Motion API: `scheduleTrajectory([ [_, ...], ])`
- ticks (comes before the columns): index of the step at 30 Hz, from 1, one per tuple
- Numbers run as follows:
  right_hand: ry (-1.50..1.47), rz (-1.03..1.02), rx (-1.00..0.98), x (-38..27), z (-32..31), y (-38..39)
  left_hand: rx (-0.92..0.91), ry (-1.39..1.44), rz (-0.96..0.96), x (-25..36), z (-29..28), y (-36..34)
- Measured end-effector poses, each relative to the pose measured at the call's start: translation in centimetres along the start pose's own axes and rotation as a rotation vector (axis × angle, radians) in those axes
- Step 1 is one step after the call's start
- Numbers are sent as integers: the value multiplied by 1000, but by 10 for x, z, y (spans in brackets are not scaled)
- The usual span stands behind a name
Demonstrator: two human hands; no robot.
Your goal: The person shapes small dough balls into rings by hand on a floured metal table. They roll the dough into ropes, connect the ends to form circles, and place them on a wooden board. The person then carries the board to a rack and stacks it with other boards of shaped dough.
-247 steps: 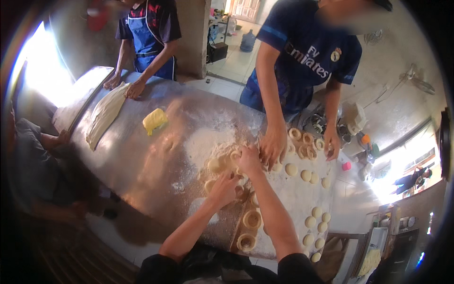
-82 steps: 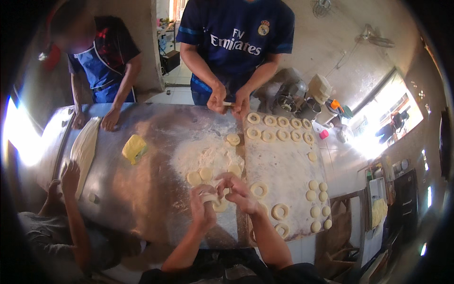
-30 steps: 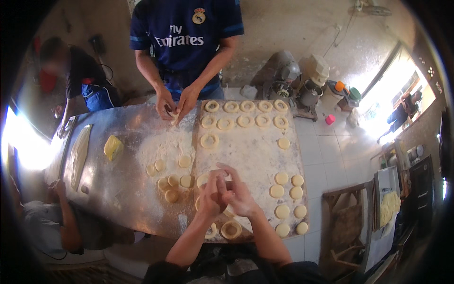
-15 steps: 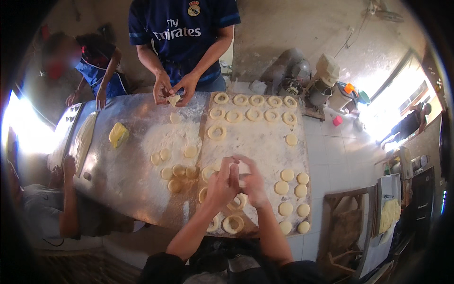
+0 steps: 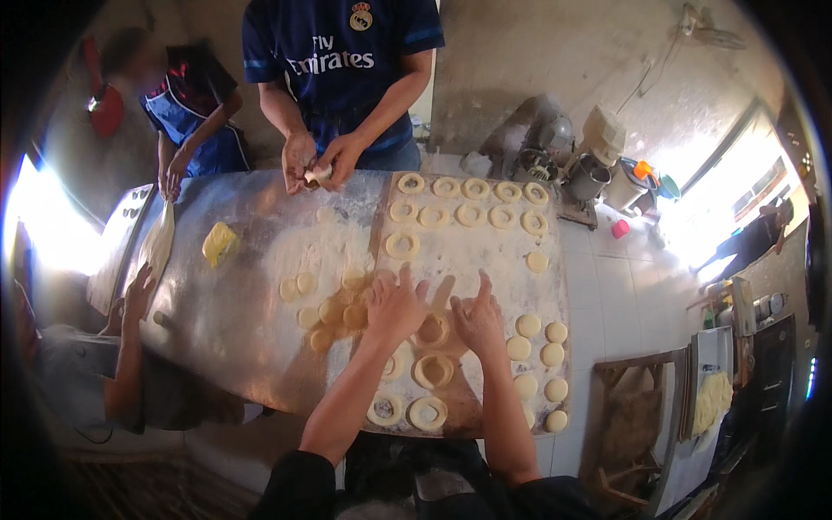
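My left hand [image 5: 399, 310] is over the floured board [image 5: 468, 273], fingers spread and nothing visible in them. Beside it my right hand [image 5: 478, 322] has its index finger and thumb stretched apart, its other fingers partly bent, and no held thing showing. Between them a dough ring [image 5: 432, 330] lies in shadow on the board. Nearer me are another dough ring [image 5: 433, 371] and a ring [image 5: 427, 413] by the front edge. Flat dough rounds [image 5: 518, 348] lie right of my right hand. Left of my left hand sit several more rounds [image 5: 321, 338], partly shaded.
Rows of dough rings [image 5: 471, 214] fill the board's far side. Across the metal table [image 5: 260, 321], a co-worker's hands [image 5: 322, 169] work a piece of dough. A yellow lump [image 5: 220, 244] and a long dough strip [image 5: 158, 243] lie left. Mixers [image 5: 555, 139] stand behind.
My hands, close together before, have moved apart and opened out above the board. Another dough ring now shows between them. The person at the far left has both hands at the dough strip.
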State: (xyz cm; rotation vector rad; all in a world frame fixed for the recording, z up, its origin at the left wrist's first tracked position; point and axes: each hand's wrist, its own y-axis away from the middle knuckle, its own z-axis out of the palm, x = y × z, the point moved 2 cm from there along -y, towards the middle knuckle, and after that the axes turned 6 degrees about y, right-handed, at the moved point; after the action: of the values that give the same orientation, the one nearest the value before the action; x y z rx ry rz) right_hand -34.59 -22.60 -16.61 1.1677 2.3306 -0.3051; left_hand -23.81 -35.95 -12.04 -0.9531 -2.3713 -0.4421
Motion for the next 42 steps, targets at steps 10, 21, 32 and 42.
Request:
scheduleTrajectory([
  [10,274,-23,-3,-31,-5,32,-96,-148,244,-19,17,4],
  [21,127,-8,42,-25,-24,43,-84,-189,280,-8,10,9],
  [32,328,200,206,114,-83,34,-139,-84,732,104,133,55],
  [42,-136,24,55,-13,-73,22,-179,680,267,1,20,49],
])
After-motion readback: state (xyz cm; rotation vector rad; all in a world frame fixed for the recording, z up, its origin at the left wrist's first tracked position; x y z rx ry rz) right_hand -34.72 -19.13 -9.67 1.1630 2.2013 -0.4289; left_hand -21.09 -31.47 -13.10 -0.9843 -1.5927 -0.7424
